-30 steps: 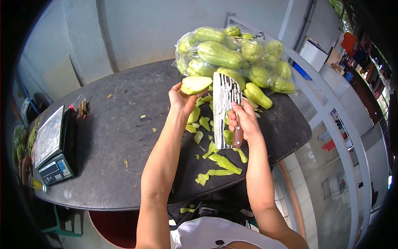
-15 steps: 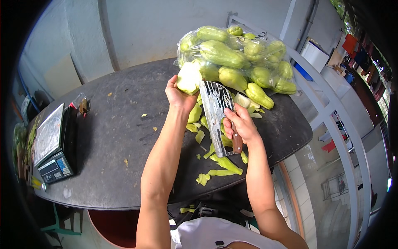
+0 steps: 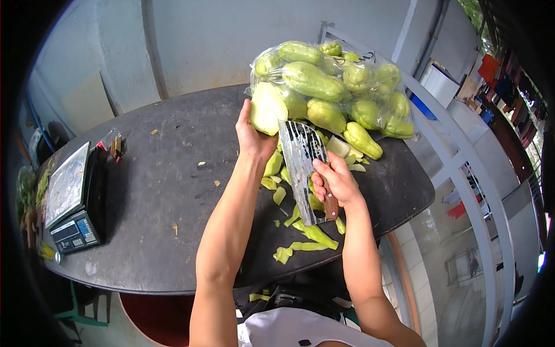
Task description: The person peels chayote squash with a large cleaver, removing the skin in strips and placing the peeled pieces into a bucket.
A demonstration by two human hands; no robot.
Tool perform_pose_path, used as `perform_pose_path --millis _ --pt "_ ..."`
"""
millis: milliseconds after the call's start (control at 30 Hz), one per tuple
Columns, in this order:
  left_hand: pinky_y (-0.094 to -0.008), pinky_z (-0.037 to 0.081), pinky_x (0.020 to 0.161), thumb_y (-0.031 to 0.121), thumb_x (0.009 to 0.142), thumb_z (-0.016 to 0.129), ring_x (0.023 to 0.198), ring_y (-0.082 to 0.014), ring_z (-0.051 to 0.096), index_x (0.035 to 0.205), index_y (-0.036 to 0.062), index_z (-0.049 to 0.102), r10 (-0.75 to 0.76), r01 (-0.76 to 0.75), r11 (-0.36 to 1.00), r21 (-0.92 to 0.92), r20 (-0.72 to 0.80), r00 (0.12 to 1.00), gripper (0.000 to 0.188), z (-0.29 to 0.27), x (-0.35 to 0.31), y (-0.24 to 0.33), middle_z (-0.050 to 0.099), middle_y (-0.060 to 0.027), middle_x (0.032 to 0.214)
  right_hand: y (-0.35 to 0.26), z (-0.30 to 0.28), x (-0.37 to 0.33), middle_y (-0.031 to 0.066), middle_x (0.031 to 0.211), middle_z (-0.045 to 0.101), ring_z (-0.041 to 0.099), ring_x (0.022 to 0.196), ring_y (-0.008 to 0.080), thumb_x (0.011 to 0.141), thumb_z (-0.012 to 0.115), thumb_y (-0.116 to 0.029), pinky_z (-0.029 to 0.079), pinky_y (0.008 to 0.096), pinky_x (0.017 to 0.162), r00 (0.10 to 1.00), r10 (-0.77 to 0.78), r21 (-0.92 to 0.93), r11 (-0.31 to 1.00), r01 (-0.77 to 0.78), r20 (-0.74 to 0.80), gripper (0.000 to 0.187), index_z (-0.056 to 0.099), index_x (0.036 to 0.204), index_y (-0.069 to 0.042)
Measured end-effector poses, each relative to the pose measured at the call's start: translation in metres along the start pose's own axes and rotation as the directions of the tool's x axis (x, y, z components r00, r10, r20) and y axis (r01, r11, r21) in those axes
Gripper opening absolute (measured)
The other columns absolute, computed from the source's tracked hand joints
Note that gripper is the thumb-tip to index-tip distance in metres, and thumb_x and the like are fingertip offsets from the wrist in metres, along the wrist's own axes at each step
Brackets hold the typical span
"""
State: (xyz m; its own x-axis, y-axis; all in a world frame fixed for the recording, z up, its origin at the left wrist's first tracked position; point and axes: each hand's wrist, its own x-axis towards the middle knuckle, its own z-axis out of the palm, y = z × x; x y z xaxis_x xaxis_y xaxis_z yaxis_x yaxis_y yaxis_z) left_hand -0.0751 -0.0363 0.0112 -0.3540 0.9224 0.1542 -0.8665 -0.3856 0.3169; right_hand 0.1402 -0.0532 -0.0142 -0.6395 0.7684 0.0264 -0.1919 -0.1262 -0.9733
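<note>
A pale, peeled chayote sits in my left hand, its fingers wrapped round the lower left side. My right hand grips the brown wooden handle of a cleaver. Its broad blade, streaked dark and silver, is tilted with the top corner close beside the chayote; whether they touch I cannot tell. Under and around the blade lie green peelings on the dark table. Peeled pieces are partly hidden behind the cleaver. Just beyond my hands rests a clear plastic bag full of unpeeled green chayotes.
The dark oval table carries a digital scale at its left end. One unpeeled chayote lies at the bag's front edge. A grey metal railing runs along the right. Below the near edge stands a reddish-brown tub.
The chayote in my left hand is turned slightly and shows a larger pale face. The cleaver has barely moved, and the view has shifted a little.
</note>
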Motion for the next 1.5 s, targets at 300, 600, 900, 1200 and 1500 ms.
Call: perform_pose_path --millis 300,600,900,1200,1500 --pt "-0.0527 0.049 0.092 0.048 0.096 0.049 0.108 -0.0358 0.064 0.137 0.0042 0.047 -0.118 0.099 0.992 0.075 0.299 0.947 0.060 0.001 -0.002 0.005 0.060 -0.0212 0.127 -0.005 -0.001 -0.005 0.0008 0.066 0.049 0.048 0.047 0.0093 0.103 0.055 -0.020 0.043 0.0265 0.041 0.999 0.024 0.078 0.997 -0.026 0.029 0.014 0.050 0.107 -0.008" --pt "-0.0452 0.052 0.084 0.054 0.093 0.053 0.099 -0.0306 0.067 0.133 0.0059 0.049 0.031 -0.089 0.966 0.241 0.234 0.972 0.063 0.007 -0.003 0.000 0.063 -0.0174 0.118 -0.008 0.002 -0.005 -0.0005 0.065 0.047 0.045 0.046 0.0088 0.102 0.057 -0.023 0.041 0.0264 0.041 0.987 0.138 0.261 0.953 -0.156 0.085 0.016 0.048 0.110 -0.014" --pt "-0.0425 0.055 0.082 0.046 0.091 0.061 0.095 -0.0311 0.068 0.141 0.0133 0.040 0.099 -0.171 0.924 0.342 0.220 0.970 0.063 0.001 0.000 0.000 0.061 -0.0190 0.115 -0.004 0.001 -0.002 -0.0022 0.065 0.047 0.044 0.045 0.0083 0.102 0.058 -0.023 0.040 0.0264 0.041 0.980 0.186 0.296 0.935 -0.197 0.064 0.014 0.047 0.107 -0.016" --pt "-0.0393 0.057 0.080 0.036 0.096 0.058 0.098 -0.0278 0.067 0.142 0.0119 0.038 0.150 -0.234 0.877 0.420 0.224 0.963 0.055 -0.014 0.009 0.000 0.061 -0.0178 0.115 -0.003 0.000 0.000 -0.0023 0.064 0.047 0.044 0.045 0.0084 0.101 0.059 -0.022 0.039 0.0263 0.041 0.980 0.190 0.329 0.924 -0.197 0.054 0.014 0.047 0.105 -0.017" --pt "-0.0352 0.057 0.075 0.030 0.097 0.060 0.089 -0.0221 0.068 0.137 0.0067 0.044 0.263 -0.233 0.807 0.543 0.023 0.964 0.049 -0.035 0.022 -0.009 0.063 -0.0161 0.115 0.003 -0.003 0.004 -0.0012 0.065 0.048 0.044 0.046 0.0093 0.101 0.059 -0.021 0.041 0.0273 0.041 0.990 0.139 0.303 0.942 -0.143 0.032 0.014 0.047 0.104 -0.015"
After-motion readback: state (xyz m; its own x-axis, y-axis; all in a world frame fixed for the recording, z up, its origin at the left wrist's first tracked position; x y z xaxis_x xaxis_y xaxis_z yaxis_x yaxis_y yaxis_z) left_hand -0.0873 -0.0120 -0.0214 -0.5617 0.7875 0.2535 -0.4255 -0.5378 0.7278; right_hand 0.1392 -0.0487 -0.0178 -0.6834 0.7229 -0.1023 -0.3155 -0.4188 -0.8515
